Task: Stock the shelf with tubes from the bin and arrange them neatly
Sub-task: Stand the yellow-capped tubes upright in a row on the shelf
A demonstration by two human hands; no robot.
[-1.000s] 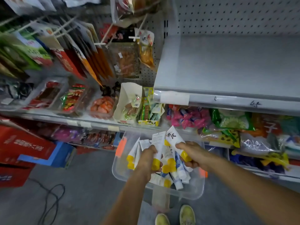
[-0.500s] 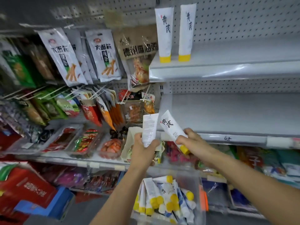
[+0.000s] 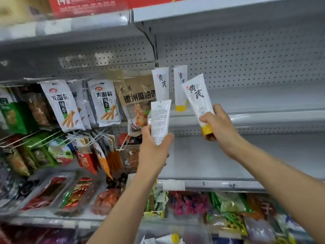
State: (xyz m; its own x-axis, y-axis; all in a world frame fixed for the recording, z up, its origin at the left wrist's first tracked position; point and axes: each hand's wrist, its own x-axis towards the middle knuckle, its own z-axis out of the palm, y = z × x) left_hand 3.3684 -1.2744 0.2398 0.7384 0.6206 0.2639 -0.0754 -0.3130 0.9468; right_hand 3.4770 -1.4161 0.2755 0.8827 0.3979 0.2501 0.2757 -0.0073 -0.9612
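My left hand (image 3: 153,150) grips a white tube (image 3: 160,118) by its lower end, printed back facing me. My right hand (image 3: 219,127) holds another white tube (image 3: 197,98) near its yellow cap, tilted to the left, black characters showing. Two more white tubes stand cap-down at the left end of the grey shelf (image 3: 263,115): one (image 3: 161,83) partly behind the left-hand tube, the other (image 3: 180,88) just behind the right-hand tube. The clear bin (image 3: 167,239) with tubes shows at the bottom edge.
Hanging snack packets (image 3: 103,101) fill the pegboard bay to the left. A bare grey shelf (image 3: 255,155) lies below the tube shelf. Bagged snacks (image 3: 226,203) sit on the shelf under that, trays of packaged food (image 3: 58,191) at lower left.
Both hands have risen from the bin with one tube each, up to the shelf where two tubes stand. The view has tilted upward, so the bin has dropped nearly out of sight.
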